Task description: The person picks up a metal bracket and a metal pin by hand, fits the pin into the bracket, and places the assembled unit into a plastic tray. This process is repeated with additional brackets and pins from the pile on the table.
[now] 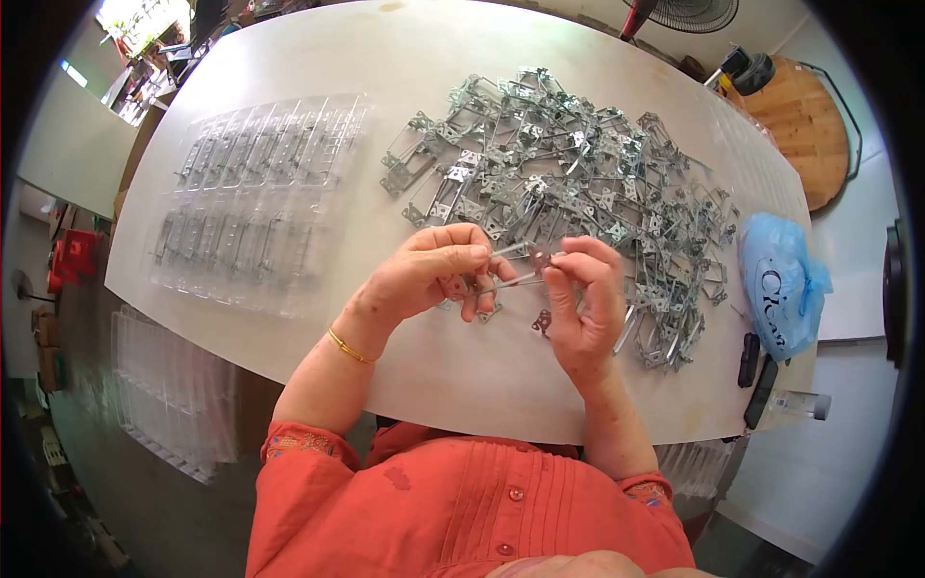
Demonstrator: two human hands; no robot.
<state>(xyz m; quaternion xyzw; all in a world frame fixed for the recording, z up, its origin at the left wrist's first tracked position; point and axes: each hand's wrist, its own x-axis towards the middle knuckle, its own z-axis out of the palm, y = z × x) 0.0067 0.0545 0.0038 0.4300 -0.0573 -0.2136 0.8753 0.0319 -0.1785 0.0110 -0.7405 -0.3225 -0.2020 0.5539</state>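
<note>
Both hands hold a small metal bracket piece with thin rods [521, 281] between them, just in front of a large heap of similar metal pieces [540, 164]. My left hand [434, 270] closes on its left end, thumb and index finger pressed together, with a flat perforated plate partly hidden behind the fingers. On the other end, my right hand [586, 303] pinches a small plate between thumb and fingers. One dark perforated bracket end [542, 322] lies on the table just left of the right thumb. How the parts join is too small to tell.
Clear plastic trays [328, 197] holding rows of metal pieces lie on the left of the white table [405, 371]. At the right edge are a blue plastic bag [785, 289], black objects [754, 376] and a clear bottle [798, 405]. More clear trays [173, 385] stand below the left edge.
</note>
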